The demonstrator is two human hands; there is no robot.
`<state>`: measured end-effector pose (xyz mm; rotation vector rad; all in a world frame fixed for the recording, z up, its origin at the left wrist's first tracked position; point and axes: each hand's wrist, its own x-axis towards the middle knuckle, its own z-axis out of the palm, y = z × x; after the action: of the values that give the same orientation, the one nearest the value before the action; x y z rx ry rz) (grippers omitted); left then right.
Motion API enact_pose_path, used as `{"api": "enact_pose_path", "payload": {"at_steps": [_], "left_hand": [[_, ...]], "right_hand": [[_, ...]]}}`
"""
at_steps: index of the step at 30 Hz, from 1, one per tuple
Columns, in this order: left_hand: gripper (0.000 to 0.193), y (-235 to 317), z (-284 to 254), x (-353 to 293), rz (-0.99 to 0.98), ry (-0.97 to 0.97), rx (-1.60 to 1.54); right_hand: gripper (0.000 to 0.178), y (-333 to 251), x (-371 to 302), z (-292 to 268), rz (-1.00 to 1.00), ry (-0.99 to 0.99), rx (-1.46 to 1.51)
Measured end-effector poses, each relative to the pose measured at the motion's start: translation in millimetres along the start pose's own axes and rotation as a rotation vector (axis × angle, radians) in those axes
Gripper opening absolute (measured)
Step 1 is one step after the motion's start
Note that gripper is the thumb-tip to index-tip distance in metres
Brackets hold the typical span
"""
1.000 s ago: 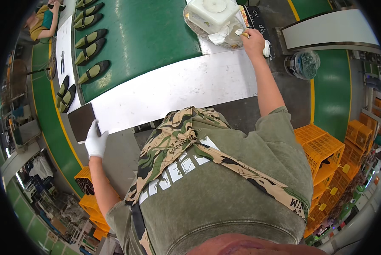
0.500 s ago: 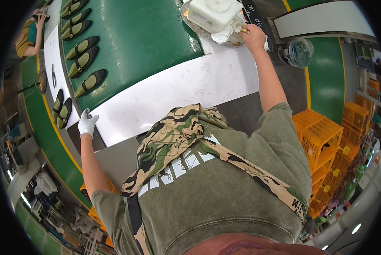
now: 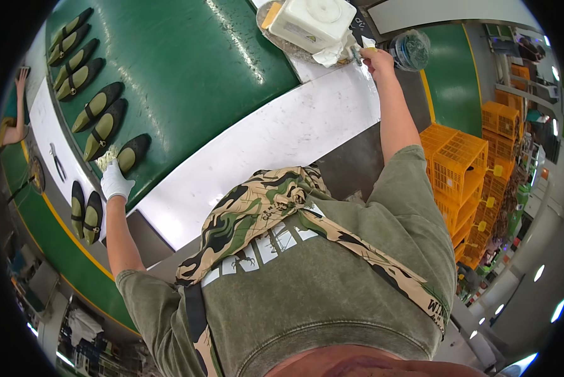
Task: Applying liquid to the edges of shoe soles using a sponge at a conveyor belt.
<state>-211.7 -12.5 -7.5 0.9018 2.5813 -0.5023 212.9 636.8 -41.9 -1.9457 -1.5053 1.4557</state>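
A green conveyor belt [image 3: 187,81] carries seven black Mary Jane flats with olive-green insides, lined up along its left edge with their toes turned toward its middle. At the belt's near left corner, the left grip [image 3: 116,182], in a white glove, reaches over the heel end of the nearest Mary Jane flat [image 3: 135,152]. The glove covers that end of the shoe, so I cannot tell how far the fingers are closed or whether they have hold of it.

Past the belt's near right corner, the bare right grip [image 3: 377,61] is drawn in, thumb and fingers together on a slim object [image 3: 356,55] too small to make out. Just beside it, to the right of the belt, a white plastic tub [image 3: 310,28] stands on a plastic-covered tray [image 3: 268,17], with a crumpled white sheet [image 3: 329,55] against the tub's side.

A white worktop [image 3: 244,147] runs along the belt's near edge. On a white ledge [image 3: 48,129] left of the belt lie pliers [image 3: 57,164] and, closer to the person, a pair of matching flats [image 3: 92,217]. Farther left of the belt shows a co-worker's bare arm [image 3: 19,113]. Well to the right of the belt are stacked orange crates [image 3: 454,163].
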Motion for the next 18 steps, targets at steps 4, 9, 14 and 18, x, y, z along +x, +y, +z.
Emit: {"api": "enact_pose_path", "payload": {"at_steps": [4,9,14,18], "left_hand": [[0.082,-13,9,21,-0.060,-0.166,-0.026],[0.072,-16,25,55,-0.082,-0.263,-0.061],[0.060,-14,7,54,-0.070,-0.242,-0.040],[0.064,-26,0,42,-0.183,-0.114,-0.611]], "right_hand": [[0.019,6,-11,-5,0.031,0.067,0.096],[0.022,0,-9,-14,-0.385,0.338,-0.388],[0.019,10,-28,3,-0.881,0.421,-0.565],[0.006,15,-55,-1,-1.046,0.445,-0.851]]}}
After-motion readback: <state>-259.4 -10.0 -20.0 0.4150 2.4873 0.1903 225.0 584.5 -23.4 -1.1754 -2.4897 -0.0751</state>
